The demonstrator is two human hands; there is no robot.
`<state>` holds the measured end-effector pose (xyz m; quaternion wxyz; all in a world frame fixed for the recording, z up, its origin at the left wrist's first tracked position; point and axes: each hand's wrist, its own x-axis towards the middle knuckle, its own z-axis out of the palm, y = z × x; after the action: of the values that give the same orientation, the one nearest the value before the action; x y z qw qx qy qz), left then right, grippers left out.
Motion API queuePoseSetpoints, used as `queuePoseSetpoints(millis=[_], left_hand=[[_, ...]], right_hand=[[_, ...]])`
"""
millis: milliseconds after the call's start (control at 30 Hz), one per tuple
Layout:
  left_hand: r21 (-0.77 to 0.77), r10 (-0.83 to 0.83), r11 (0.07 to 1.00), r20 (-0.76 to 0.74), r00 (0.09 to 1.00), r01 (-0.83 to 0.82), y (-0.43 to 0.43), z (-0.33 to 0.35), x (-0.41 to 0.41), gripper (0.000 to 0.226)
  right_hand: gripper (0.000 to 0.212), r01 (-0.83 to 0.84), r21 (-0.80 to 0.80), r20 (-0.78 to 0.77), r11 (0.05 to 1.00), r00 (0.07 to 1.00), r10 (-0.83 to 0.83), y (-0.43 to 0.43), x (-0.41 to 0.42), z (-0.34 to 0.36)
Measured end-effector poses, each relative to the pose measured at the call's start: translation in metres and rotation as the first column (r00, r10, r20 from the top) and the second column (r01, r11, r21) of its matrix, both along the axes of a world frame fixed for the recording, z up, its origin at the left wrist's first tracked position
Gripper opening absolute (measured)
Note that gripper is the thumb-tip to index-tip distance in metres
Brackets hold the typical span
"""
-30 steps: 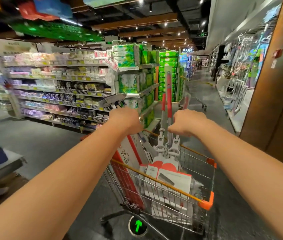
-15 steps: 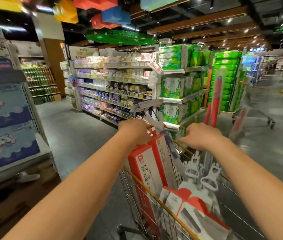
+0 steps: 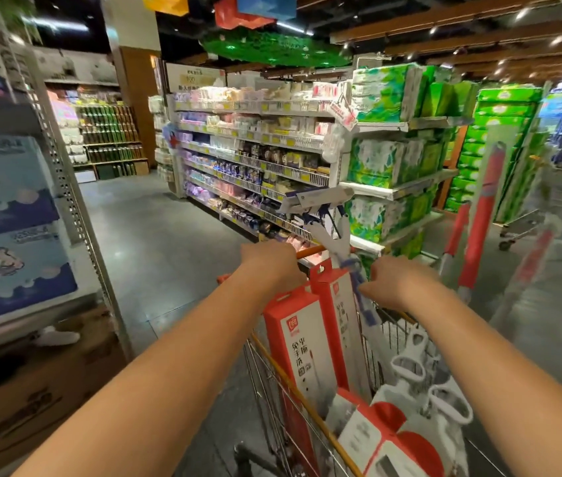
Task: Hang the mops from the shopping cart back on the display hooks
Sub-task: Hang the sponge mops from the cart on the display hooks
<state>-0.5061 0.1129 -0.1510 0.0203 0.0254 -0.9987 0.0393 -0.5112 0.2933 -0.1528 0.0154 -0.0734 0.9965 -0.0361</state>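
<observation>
Red-and-white boxed mops [image 3: 301, 349] stand upright in the shopping cart [image 3: 265, 373], just nearer the camera than the left fingers and between the two forearms. A blue-and-white mop [image 3: 363, 304] leans between the hands, its flat head above and beyond the fingers. Red-handled mops [image 3: 482, 208] rise to the right of the right fingers, blurred, and their white frames and carded heads [image 3: 393, 438] sit in the basket below the right wrist.

The left hand [image 3: 269, 263] grips the orange handle bar [image 3: 311, 251], fingers folded tight over it and out of sight. The right hand [image 3: 396, 280] lies at the same end of the cart with its fingers curled down and away; what they close on I cannot tell, since the hand hides it.

Beyond the fingers run store shelves [image 3: 255, 160] of small goods, with green paper packs [image 3: 386, 94] beyond the right fingers. Grey floor [image 3: 155, 235] stretches to the left of the left fingers. Another cart [image 3: 520, 228] stands far right.
</observation>
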Motion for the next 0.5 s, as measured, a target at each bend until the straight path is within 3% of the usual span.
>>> queuePoseSetpoints(millis=[500], left_hand=[[0.02,-0.161,0.987,-0.02,0.987,0.161,-0.098,-0.013,-0.158,0.036]], right_hand=[[0.037,0.167,-0.022,-0.045,0.986,0.985,-0.168,-0.112,-0.132,-0.023]])
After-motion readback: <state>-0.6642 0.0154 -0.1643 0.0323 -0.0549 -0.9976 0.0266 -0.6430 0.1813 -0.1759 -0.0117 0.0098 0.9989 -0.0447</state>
